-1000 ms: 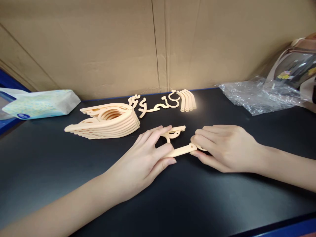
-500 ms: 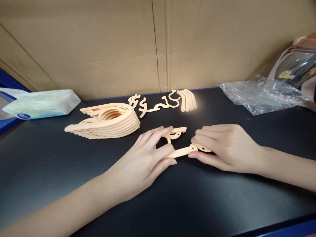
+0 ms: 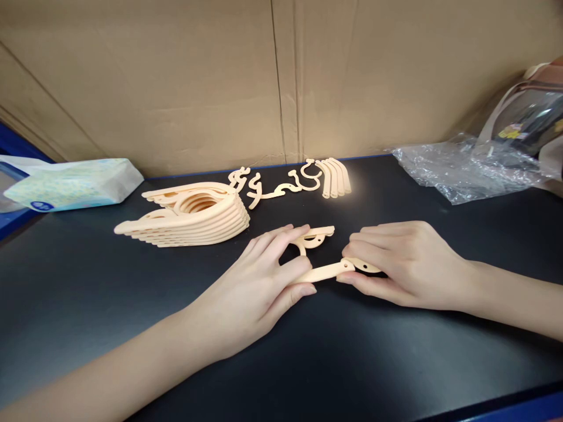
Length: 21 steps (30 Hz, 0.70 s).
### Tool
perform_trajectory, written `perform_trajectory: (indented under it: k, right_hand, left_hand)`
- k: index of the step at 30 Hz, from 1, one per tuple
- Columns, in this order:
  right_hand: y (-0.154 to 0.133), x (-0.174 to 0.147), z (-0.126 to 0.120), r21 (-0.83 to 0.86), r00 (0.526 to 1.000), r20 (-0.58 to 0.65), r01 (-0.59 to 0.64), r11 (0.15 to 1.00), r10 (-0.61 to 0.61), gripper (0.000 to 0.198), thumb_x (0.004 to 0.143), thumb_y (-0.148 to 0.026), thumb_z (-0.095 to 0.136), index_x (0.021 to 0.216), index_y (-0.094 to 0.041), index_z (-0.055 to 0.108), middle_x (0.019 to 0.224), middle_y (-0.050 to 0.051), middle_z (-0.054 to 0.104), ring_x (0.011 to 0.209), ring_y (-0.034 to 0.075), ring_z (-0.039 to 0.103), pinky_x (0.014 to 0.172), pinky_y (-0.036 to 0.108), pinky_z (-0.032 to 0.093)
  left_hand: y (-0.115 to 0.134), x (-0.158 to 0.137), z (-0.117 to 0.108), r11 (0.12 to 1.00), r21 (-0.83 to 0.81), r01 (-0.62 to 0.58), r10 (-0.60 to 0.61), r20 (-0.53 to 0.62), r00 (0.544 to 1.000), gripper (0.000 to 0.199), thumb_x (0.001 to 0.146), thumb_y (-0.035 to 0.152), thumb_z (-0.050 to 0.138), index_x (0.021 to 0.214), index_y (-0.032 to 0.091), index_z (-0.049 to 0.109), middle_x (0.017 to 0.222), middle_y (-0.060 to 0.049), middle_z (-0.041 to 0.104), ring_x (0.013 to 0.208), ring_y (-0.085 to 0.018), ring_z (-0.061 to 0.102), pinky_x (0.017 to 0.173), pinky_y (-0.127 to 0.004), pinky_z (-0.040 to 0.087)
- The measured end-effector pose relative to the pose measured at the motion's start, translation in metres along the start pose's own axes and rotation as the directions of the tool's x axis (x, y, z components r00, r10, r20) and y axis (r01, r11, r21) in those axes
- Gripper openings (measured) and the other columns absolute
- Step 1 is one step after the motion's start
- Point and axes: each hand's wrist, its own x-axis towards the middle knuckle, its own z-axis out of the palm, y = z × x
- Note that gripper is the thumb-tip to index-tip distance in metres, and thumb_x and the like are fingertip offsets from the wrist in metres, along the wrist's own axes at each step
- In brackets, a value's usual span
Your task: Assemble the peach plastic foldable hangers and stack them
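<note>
A cream plastic folding hanger [image 3: 328,272] lies between my two hands, low over the black table. My left hand [image 3: 264,275] is closed on its near arm, thumb in front, with fingers reaching over to the far arm. My right hand [image 3: 398,264] pinches the short hinged end piece [image 3: 366,266] at the right of that arm. A round hole shows at the joint, and another in the end piece. Part of the hanger is hidden under my left fingers. Behind my left hand stands a neat stack of matching folded hangers [image 3: 197,225].
Loose hook pieces [image 3: 288,189] and a row of curved arm pieces [image 3: 335,177] lie at the back by the cardboard wall [image 3: 197,82]. A tissue pack [image 3: 83,183] sits far left. Crumpled clear plastic [image 3: 453,170] and a transparent bag [image 3: 528,117] are at the right.
Almost nothing differs. The hanger and my right hand have shifted very slightly to the right; both hands keep their grip.
</note>
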Motion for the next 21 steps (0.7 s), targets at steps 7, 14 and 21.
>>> perform_trajectory:
  k: [7,14,21]
  right_hand:
    - [-0.0001,-0.0011,0.0013,0.012,1.0,-0.007,0.002,1.0,-0.002,0.032,0.099,-0.031,0.046,0.073,-0.016,0.057,0.062,-0.003,0.051,0.053,0.011,0.041,0.053,0.027,0.03]
    - [-0.0009,-0.0017,0.0012,-0.002,1.0,-0.017,0.017,1.0,-0.017,0.032,0.098,-0.03,0.046,0.071,-0.016,0.058,0.061,-0.002,0.053,0.052,0.011,0.04,0.053,0.027,0.03]
    - [0.0048,-0.0017,0.001,0.108,0.996,-0.004,0.088,0.99,-0.088,0.024,0.093,-0.029,0.052,0.073,-0.017,0.059,0.06,-0.003,0.048,0.054,0.012,0.035,0.054,0.028,0.027]
  left_hand:
    - [-0.0019,0.0005,-0.001,1.0,0.0,-0.002,0.002,0.001,1.0,0.02,0.102,0.032,0.039,0.095,0.023,0.056,0.15,-0.006,0.037,0.139,-0.026,0.031,0.109,-0.046,0.037]
    - [-0.0011,0.0005,0.0,1.0,-0.003,-0.018,0.018,-0.021,1.0,0.018,0.102,0.031,0.039,0.1,0.023,0.055,0.149,-0.007,0.039,0.14,-0.024,0.031,0.11,-0.044,0.037]
    - [-0.003,-0.0002,0.0033,0.994,0.024,0.106,-0.104,-0.074,0.992,0.04,0.091,0.052,0.055,0.122,0.026,0.053,0.151,-0.009,0.036,0.141,-0.029,0.031,0.111,-0.049,0.036]
